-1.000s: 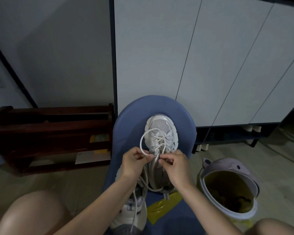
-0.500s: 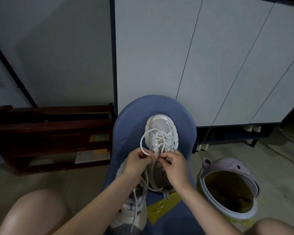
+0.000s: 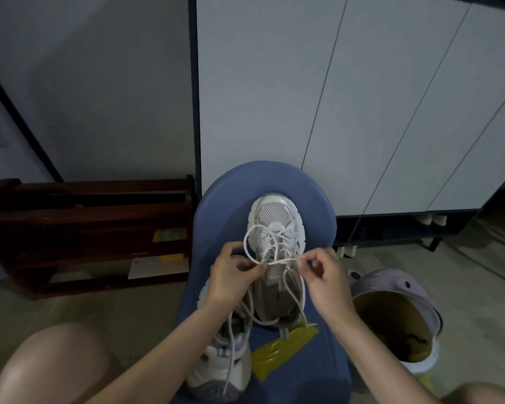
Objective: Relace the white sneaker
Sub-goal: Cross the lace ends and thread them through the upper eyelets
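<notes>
The left hand [image 3: 233, 279] pinches the lace [image 3: 274, 262] at the base of a wide loop, and the right hand [image 3: 322, 279] pinches the other strand between thumb and fingertip; both are closed on the lace. A second ago the two hands sat almost touching over the tongue. Now the right hand has drawn off to the right, and a short run of lace is stretched straight between them. That looks like a knot or crossing being pulled snug, so the lacing seems to be in its closing stage, with the bow yet to be finished.

The white sneaker [image 3: 276, 225] lies toe away from the person on a blue padded seat [image 3: 222, 205], its loose lace ends trailing toward the near edge. A second sneaker [image 3: 222, 371] rests nearer, to the left, beside a yellow wrapper [image 3: 280, 351]. To the right on the floor stands a pale bin [image 3: 397, 290]; far left is a dark wooden rack [image 3: 85, 228].
</notes>
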